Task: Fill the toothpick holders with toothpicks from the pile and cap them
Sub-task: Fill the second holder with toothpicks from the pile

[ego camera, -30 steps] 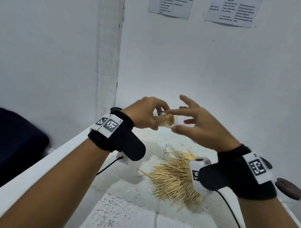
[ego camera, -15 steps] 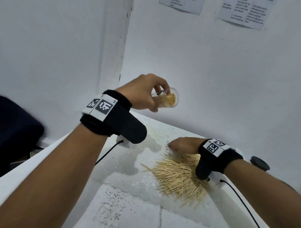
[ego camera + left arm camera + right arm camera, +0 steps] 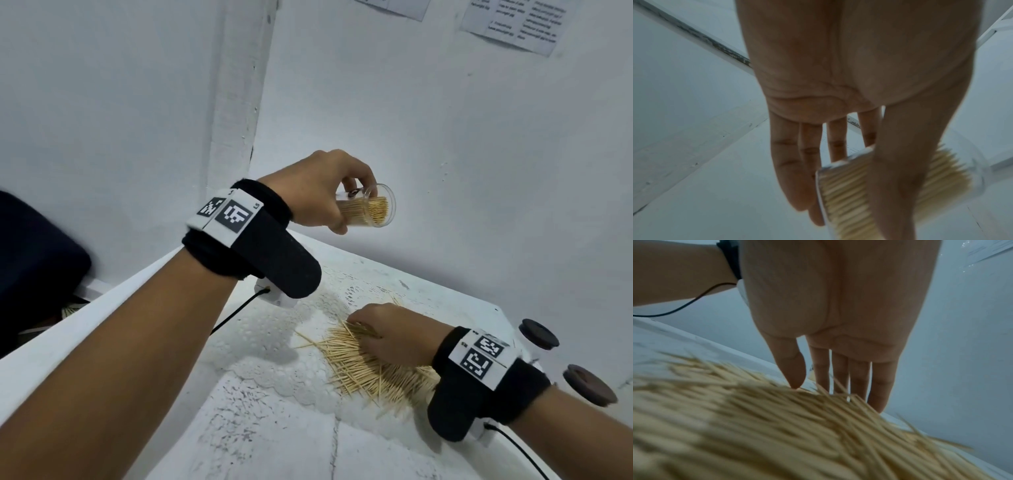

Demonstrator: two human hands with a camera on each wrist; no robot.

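**Holder waits above and beyond the pile**

Taking the toothpick pile (image 3: 370, 363) as landmark, going near to far: the right hand (image 3: 394, 334) lies on its far part, fingers (image 3: 859, 379) straight, tips among the sticks, gripping nothing yet. Up and left of the pile, well clear of the tabletop (image 3: 274, 428), the left hand (image 3: 318, 192) grips the clear holder (image 3: 368, 209), nearly full. Its long axis lies sideways, mouth rightward; open air between. Two dark caps (image 3: 539, 333) sit right of the pile, beside the tabletop's right edge.
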